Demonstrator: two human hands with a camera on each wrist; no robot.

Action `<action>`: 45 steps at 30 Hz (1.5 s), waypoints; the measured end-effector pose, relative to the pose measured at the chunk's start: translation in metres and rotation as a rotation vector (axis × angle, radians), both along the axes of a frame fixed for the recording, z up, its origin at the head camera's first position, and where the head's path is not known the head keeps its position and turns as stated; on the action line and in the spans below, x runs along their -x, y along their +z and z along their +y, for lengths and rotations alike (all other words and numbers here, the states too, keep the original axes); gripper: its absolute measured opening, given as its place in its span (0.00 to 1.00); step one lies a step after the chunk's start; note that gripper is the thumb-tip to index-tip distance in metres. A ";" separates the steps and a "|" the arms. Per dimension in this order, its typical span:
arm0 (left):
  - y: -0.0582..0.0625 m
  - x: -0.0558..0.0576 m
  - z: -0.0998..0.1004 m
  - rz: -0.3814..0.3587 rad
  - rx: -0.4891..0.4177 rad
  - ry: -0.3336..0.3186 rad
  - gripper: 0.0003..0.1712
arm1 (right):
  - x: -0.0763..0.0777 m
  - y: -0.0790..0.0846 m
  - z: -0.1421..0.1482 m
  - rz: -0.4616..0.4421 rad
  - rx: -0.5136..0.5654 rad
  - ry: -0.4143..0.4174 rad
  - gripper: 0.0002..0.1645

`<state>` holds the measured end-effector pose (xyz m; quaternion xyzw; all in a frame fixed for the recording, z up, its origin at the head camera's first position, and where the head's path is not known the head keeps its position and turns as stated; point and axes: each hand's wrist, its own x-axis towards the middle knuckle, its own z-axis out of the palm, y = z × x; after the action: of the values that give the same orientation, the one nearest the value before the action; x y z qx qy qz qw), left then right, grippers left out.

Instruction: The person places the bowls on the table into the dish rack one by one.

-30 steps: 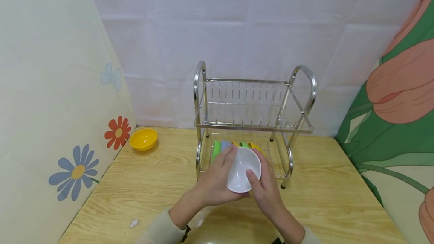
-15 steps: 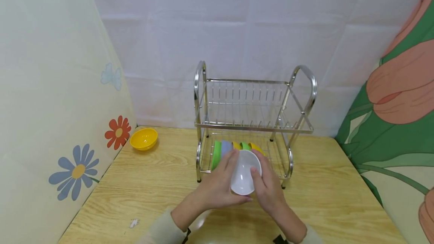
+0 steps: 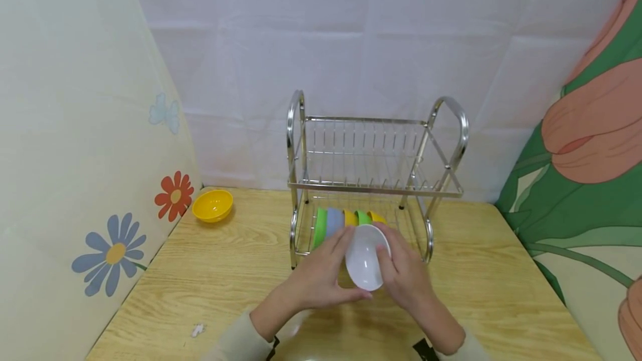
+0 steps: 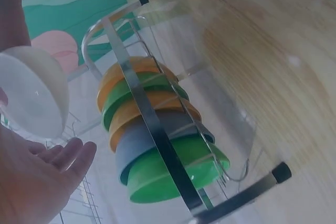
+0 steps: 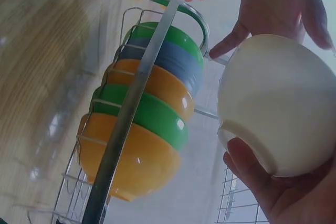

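Observation:
A white bowl (image 3: 368, 258) is tilted in front of the dish rack, its hollow side facing left and toward me. My right hand (image 3: 408, 269) grips it, thumb inside the hollow and fingers around the outside near the foot, as the right wrist view shows. Just left of the bowl is my left hand (image 3: 323, 274), fingers extended and thumb spread below the rim. The left wrist view shows its palm (image 4: 31, 182) turned up beside the bowl, fingers loosely straight. Behind the hands, several green, blue and yellow bowls (image 5: 152, 98) stand on edge in a row on the rack's lower tier.
The two-tier metal dish rack (image 3: 376, 188) stands on the wooden table (image 3: 241, 272) near the back wall. A yellow bowl (image 3: 213, 206) sits at the table's back left corner. A small white scrap (image 3: 198, 330) lies at the front left. Printed cloths hang at both sides.
The white bowl has moved slightly right and down and turned further sideways in my right hand. A gap has appeared between it and my left palm, which stayed nearly in place.

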<state>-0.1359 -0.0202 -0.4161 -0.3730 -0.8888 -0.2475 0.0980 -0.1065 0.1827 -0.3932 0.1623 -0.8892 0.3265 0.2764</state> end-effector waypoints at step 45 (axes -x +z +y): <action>0.034 0.033 -0.106 0.277 -0.109 0.155 0.45 | 0.009 0.022 0.064 -0.107 -0.251 -0.120 0.23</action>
<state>-0.1691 -0.1262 -0.3825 -0.3281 -0.8782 -0.2332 0.2584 -0.1157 0.2469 -0.3712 0.1244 -0.9446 0.2040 0.2252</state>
